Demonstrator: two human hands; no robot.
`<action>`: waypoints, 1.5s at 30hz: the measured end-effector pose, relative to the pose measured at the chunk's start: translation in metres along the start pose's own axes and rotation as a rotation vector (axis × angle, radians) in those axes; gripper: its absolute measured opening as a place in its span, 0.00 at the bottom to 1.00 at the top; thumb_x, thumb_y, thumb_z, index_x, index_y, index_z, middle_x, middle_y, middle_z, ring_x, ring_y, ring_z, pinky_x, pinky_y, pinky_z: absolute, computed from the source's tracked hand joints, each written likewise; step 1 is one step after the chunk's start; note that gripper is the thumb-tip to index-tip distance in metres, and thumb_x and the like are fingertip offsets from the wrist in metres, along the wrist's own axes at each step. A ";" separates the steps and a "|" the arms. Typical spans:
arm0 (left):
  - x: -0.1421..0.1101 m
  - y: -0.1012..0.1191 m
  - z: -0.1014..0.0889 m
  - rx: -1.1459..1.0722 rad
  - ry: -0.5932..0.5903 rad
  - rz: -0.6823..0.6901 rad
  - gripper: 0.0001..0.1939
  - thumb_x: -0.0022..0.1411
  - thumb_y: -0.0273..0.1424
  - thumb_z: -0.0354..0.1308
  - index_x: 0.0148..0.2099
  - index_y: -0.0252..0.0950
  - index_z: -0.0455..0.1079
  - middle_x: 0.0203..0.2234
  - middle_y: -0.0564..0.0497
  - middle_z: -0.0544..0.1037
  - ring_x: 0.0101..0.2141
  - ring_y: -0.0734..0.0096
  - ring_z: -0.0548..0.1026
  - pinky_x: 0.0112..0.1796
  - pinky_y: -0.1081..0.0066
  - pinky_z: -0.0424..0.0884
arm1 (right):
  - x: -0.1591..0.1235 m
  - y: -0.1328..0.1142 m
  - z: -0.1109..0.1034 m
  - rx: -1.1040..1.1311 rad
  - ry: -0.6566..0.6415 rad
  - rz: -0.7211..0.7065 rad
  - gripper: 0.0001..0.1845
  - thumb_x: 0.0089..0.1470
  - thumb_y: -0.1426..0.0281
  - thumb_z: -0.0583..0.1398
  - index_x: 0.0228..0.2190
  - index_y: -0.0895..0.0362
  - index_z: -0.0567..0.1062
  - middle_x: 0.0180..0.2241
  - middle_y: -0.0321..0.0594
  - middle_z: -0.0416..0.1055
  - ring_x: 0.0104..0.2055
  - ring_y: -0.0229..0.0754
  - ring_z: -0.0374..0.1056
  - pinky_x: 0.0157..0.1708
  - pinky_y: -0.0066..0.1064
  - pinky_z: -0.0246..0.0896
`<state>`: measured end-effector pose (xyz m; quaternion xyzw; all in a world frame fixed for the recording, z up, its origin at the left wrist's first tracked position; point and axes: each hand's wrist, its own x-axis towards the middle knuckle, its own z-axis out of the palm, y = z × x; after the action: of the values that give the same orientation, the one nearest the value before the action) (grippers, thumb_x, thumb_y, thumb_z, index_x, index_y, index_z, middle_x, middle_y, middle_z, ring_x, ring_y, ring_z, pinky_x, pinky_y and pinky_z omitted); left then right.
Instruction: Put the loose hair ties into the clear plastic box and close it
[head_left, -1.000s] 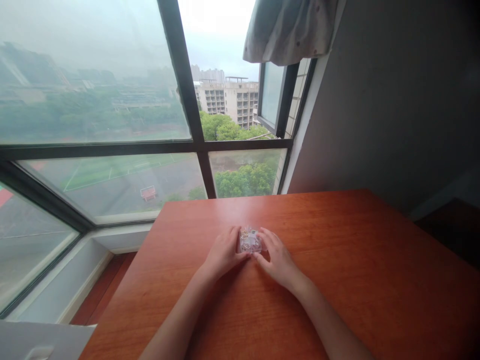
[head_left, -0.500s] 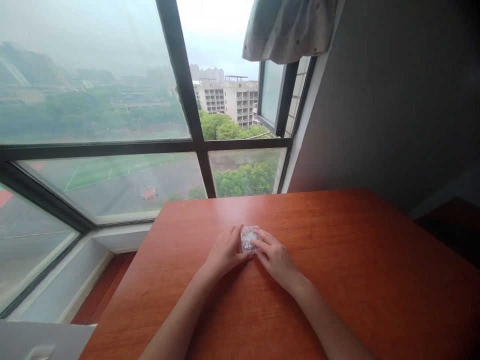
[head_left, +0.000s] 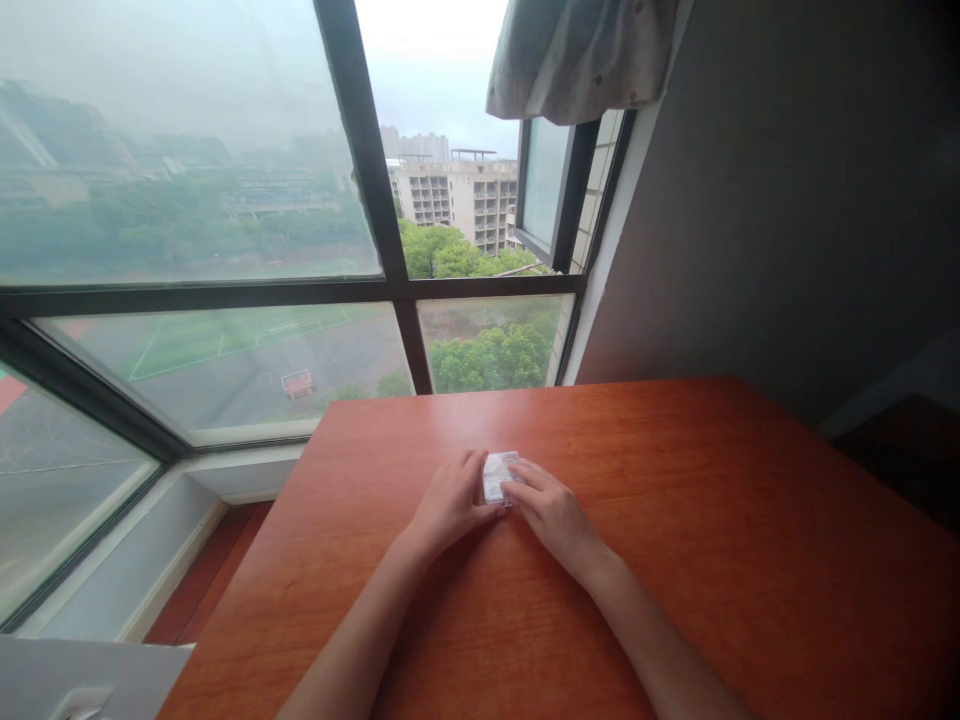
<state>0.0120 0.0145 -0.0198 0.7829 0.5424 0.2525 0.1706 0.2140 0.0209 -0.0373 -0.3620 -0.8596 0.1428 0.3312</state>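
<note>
A small, flat, clear plastic case (head_left: 496, 476) with something white inside lies near the middle of the wooden table. My left hand (head_left: 454, 500) grips its left side, the fingers along the far left edge and the thumb at the near edge. From the right, my right hand (head_left: 553, 515) holds the other side, its fingers reaching over the top and covering the right part. What the case contains is too small to make out.
The reddish-brown table (head_left: 690, 500) reaches toward a dark-framed window (head_left: 405, 290). One pane (head_left: 544, 190) at the right stands open below a grey curtain (head_left: 581, 60). A dark wall (head_left: 750, 200) runs along the right.
The top of the case looks plain white now, where a coloured pattern showed before. My right hand has shifted very slightly; my left hand has hardly moved.
</note>
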 end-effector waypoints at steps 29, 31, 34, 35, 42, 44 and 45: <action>0.004 -0.003 -0.013 -0.326 -0.042 -0.063 0.21 0.68 0.43 0.44 0.46 0.36 0.73 0.40 0.47 0.77 0.41 0.65 0.73 0.46 0.67 0.67 | 0.001 -0.007 0.011 -0.059 0.155 0.193 0.17 0.47 0.75 0.57 0.42 0.56 0.69 0.52 0.49 0.65 0.55 0.50 0.61 0.56 0.44 0.60; 0.003 -0.005 -0.010 -0.297 -0.023 -0.083 0.21 0.68 0.44 0.45 0.46 0.36 0.73 0.39 0.48 0.77 0.40 0.64 0.73 0.45 0.67 0.67 | 0.001 0.010 0.002 -0.100 0.269 0.230 0.17 0.46 0.74 0.57 0.41 0.55 0.68 0.52 0.48 0.65 0.54 0.50 0.62 0.54 0.44 0.60; 0.003 -0.006 -0.008 -0.272 -0.023 -0.093 0.20 0.67 0.44 0.45 0.46 0.37 0.72 0.39 0.48 0.77 0.39 0.65 0.73 0.44 0.67 0.67 | -0.001 0.039 -0.013 -0.218 0.444 0.335 0.15 0.47 0.72 0.57 0.40 0.56 0.68 0.51 0.51 0.64 0.53 0.52 0.62 0.53 0.45 0.59; 0.002 -0.006 -0.008 -0.266 -0.026 -0.094 0.20 0.67 0.44 0.45 0.46 0.37 0.72 0.39 0.48 0.77 0.39 0.65 0.73 0.44 0.67 0.67 | -0.003 0.048 -0.018 -0.247 0.483 0.370 0.14 0.47 0.72 0.57 0.39 0.56 0.68 0.50 0.51 0.64 0.53 0.53 0.62 0.53 0.46 0.59; 0.002 -0.002 -0.011 -0.218 -0.028 -0.094 0.21 0.67 0.44 0.45 0.46 0.37 0.72 0.37 0.48 0.77 0.36 0.67 0.72 0.39 0.69 0.68 | -0.010 0.074 -0.028 -0.313 0.538 0.473 0.11 0.47 0.70 0.56 0.36 0.55 0.66 0.47 0.49 0.60 0.50 0.51 0.61 0.50 0.43 0.59; 0.002 -0.001 -0.012 -0.215 -0.024 -0.090 0.21 0.67 0.44 0.45 0.46 0.37 0.72 0.37 0.48 0.77 0.35 0.67 0.72 0.38 0.70 0.67 | -0.013 0.074 -0.024 -0.343 0.499 0.492 0.11 0.46 0.71 0.56 0.36 0.55 0.66 0.47 0.48 0.59 0.47 0.50 0.62 0.49 0.42 0.60; 0.002 -0.001 -0.012 -0.214 -0.020 -0.088 0.21 0.67 0.44 0.45 0.46 0.37 0.72 0.36 0.48 0.76 0.35 0.67 0.72 0.38 0.70 0.67 | -0.014 0.074 -0.023 -0.363 0.472 0.506 0.12 0.45 0.72 0.57 0.36 0.55 0.66 0.46 0.48 0.58 0.46 0.50 0.62 0.48 0.42 0.60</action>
<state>0.0050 0.0167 -0.0100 0.7382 0.5443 0.2933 0.2697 0.2758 0.0628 -0.0629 -0.6382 -0.6546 -0.0219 0.4047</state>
